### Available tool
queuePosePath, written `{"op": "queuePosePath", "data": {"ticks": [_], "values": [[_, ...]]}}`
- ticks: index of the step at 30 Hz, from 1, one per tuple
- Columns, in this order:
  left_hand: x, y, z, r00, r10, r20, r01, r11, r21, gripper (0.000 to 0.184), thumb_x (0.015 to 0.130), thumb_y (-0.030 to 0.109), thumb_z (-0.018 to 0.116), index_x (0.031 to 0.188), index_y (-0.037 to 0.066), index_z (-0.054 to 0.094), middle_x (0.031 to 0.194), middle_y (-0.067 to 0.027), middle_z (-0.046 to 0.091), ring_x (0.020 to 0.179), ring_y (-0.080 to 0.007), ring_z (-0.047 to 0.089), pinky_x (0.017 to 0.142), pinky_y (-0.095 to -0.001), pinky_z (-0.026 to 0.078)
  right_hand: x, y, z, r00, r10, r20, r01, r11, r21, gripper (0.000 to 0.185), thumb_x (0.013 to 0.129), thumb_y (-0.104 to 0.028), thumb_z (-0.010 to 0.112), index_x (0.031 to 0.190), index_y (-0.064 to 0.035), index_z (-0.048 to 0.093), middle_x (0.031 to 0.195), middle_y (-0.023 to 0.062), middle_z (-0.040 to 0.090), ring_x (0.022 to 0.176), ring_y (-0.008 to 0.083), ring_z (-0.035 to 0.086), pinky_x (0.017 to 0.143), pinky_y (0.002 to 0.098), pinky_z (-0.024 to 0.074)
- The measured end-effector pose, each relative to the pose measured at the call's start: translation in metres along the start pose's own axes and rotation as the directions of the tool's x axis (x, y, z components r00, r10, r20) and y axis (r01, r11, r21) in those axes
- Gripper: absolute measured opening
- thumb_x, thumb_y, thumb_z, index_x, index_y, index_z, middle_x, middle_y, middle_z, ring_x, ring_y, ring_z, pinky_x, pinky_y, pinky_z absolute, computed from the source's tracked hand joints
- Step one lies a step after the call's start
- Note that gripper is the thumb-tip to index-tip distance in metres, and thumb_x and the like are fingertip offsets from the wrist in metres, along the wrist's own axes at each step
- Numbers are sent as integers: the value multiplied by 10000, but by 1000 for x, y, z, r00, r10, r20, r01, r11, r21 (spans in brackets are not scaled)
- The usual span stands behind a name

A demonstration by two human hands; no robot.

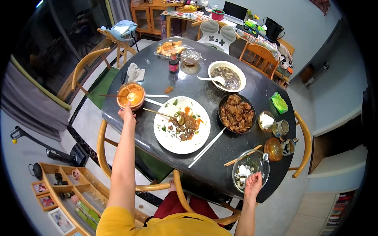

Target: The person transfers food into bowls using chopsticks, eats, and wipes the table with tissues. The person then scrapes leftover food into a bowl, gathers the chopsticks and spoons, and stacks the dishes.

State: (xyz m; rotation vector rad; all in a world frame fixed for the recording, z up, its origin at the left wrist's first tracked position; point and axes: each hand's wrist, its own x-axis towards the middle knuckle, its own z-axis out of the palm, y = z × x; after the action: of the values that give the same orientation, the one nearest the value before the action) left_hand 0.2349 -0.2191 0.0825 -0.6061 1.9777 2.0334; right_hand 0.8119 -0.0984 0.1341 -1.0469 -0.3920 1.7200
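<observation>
My left hand point(127, 113) is closed on the near side of an orange-brown bowl point(136, 103) at the table's left edge. Orange residue coats the bowl, and a chopstick lies across it. My right hand point(253, 184), fingers curled, is at the near right rim of a clear glass bowl point(266, 173) and appears to grip it; the exact contact is partly hidden. White crumpled scraps point(244, 171) and dark bits lie inside that bowl. Wooden chopsticks point(242, 155) lie by its far rim. Between my hands sits a large white plate point(165, 139) with brown food remains and green scraps.
On the dark table point(197, 88) stand a white soup bowl point(241, 70) with a spoon, a black bowl of brown meat point(236, 112), a rice bowl point(267, 121), an amber bowl point(273, 148) and a sauce bottle point(173, 63). Wooden chairs point(303, 143) surround the table.
</observation>
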Motion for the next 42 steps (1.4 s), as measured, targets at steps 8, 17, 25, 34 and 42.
{"op": "queuePosePath", "data": {"ticks": [8, 17, 25, 34, 42], "values": [[18, -6, 0, 950, -46, 307, 138, 948, -286, 685, 751, 48, 521, 1300, 279, 181, 1250, -160, 356, 936, -388, 530, 653, -542, 504, -7, 0, 10, 993, -122, -13, 120, 989, -91, 247, 914, -243, 428, 703, -115, 438, 640, 9, 454, 530, 115, 436, 425, 235, 329], [47, -22, -26, 867, 77, 493, 182, 871, -457, 675, 699, -63, 414, 1298, 204, 252, 1248, -177, 390, 1029, -422, 503, 688, -587, 507, -2, 13, 6, 989, -146, -7, 145, 984, -99, 251, 901, -260, 470, 702, -111, 439, 630, 9, 452, 523, 116, 439, 407, 229, 327], [-50, 30, -93, 813, 176, 555, -2, 954, -299, 654, 705, -80, 426, 1316, 103, 283, 1254, -145, 412, 1090, -323, 486, 817, -454, 497, -2, 3, 10, 990, -137, -39, 131, 984, -118, 269, 927, -261, 414, 708, -106, 394, 535, -13, 332, 376, 65, 244, 316, 204, 199], [-238, -7, -94, 510, -139, 849, 294, 956, -20, 719, 614, -147, 454, 1293, 49, 323, 1228, -143, 445, 1116, -261, 474, 948, -364, 419, 3, 6, 2, 999, -52, -14, 48, 979, -198, 262, 924, -270, 429, 727, -98, 429, 470, -21, 290, 331, 65, 215, 284, 212, 169], [-325, -128, -20, 417, -385, 823, 385, 895, 224, 727, 676, -144, 407, 1327, 126, 232, 1226, -141, 414, 1001, -318, 546, 633, -418, 568, -5, 0, -14, 996, 49, 80, -28, 969, -244, 277, 928, -258, 423, 737, -58, 445, 444, -13, 303, 326, 66, 233, 284, 214, 180]]}}
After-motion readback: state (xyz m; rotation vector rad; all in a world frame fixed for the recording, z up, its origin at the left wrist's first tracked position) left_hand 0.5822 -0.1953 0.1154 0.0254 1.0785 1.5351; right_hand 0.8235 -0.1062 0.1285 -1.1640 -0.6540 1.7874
